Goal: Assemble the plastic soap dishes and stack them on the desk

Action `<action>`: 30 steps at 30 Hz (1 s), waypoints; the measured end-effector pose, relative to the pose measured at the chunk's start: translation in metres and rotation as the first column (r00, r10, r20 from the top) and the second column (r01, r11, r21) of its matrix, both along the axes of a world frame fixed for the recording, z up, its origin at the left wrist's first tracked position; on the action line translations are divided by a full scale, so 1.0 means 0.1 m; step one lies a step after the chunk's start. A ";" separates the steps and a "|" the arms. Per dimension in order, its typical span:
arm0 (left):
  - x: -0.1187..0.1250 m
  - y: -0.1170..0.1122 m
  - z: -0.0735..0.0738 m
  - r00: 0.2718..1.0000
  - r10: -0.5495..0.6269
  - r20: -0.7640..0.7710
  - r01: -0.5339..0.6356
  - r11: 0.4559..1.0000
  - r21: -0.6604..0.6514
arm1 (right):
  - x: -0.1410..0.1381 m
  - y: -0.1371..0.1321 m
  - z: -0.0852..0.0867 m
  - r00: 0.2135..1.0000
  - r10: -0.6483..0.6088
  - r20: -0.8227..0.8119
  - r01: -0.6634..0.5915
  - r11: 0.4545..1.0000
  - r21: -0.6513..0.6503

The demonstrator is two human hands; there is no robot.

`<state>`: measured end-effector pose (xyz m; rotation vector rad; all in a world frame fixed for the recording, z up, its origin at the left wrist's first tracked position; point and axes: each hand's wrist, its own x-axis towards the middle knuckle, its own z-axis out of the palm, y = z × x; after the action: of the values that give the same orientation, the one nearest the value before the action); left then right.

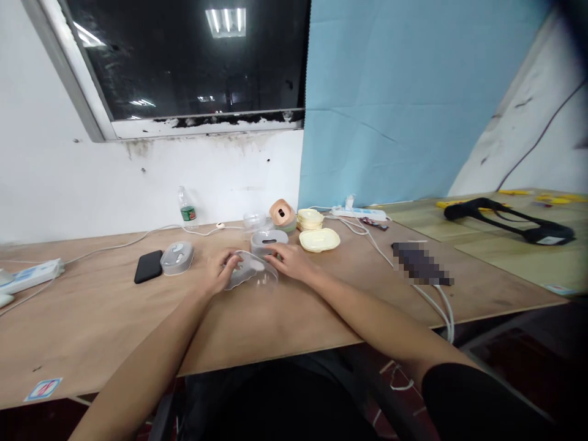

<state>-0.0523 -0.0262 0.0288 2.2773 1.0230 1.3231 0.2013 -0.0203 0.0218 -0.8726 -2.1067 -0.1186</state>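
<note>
Near the middle of the table I have a clear, thin plastic piece with a curved rim between my hands. Its exact kind is hard to tell. My left hand is closed on its left side, thumb and fingers at the rim. On the opposite side, my right hand grips the upper right rim with bent fingers. Just behind the plastic stands a grey oval tissue-box-like container with a slot in its top, partly covered by my right fingers.
Left are a similar grey container, black phone, bottle and power strip. Behind are an orange slotted box and cream lids. Right are cables, a pixelated dark device and black headgear.
</note>
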 end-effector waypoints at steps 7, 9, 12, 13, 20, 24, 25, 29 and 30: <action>0.15 -0.14 0.06 0.984 0.180 0.019 -0.181 0.978 0.108 | -0.06 -0.20 0.05 0.986 0.121 -0.115 -0.121 0.993 0.003; 0.16 -0.19 0.08 0.989 0.087 -0.124 -0.058 0.974 0.219 | -0.07 -0.41 0.05 0.954 0.280 -0.106 -0.283 0.959 -0.017; 0.23 -0.21 0.04 0.889 0.019 -0.458 0.087 0.974 0.210 | -0.11 -0.73 0.02 0.757 0.619 0.212 -0.578 0.784 -0.225; 0.26 -0.20 0.01 0.856 0.063 -0.513 0.048 0.979 0.200 | -0.13 -0.80 0.01 0.723 0.643 0.253 -0.573 0.763 -0.299; 0.15 0.00 -0.10 0.784 0.234 -0.575 -0.180 0.972 0.150 | 0.05 -0.82 0.10 0.802 0.525 0.285 -0.366 0.809 -0.460; 0.00 0.08 -0.08 0.762 0.298 -0.575 -0.268 0.953 0.139 | 0.31 -0.89 0.08 0.808 0.496 0.317 -0.332 0.829 -0.451; -0.02 0.10 -0.09 0.753 0.301 -0.585 -0.290 0.950 0.116 | 0.36 -0.91 0.06 0.813 0.484 0.324 -0.315 0.833 -0.454; -0.05 0.18 -0.14 0.728 0.278 -0.626 -0.351 0.936 0.008 | 0.45 -0.88 -0.02 0.865 0.427 0.264 -0.288 0.853 -0.436; -0.06 0.19 -0.15 0.731 0.262 -0.629 -0.349 0.937 -0.015 | 0.44 -0.84 -0.01 0.878 0.417 0.234 -0.301 0.862 -0.408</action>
<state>-0.0580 -0.0074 0.0142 2.5702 1.7060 0.5351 0.2451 -0.1046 0.0211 -0.6713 -2.6136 0.3664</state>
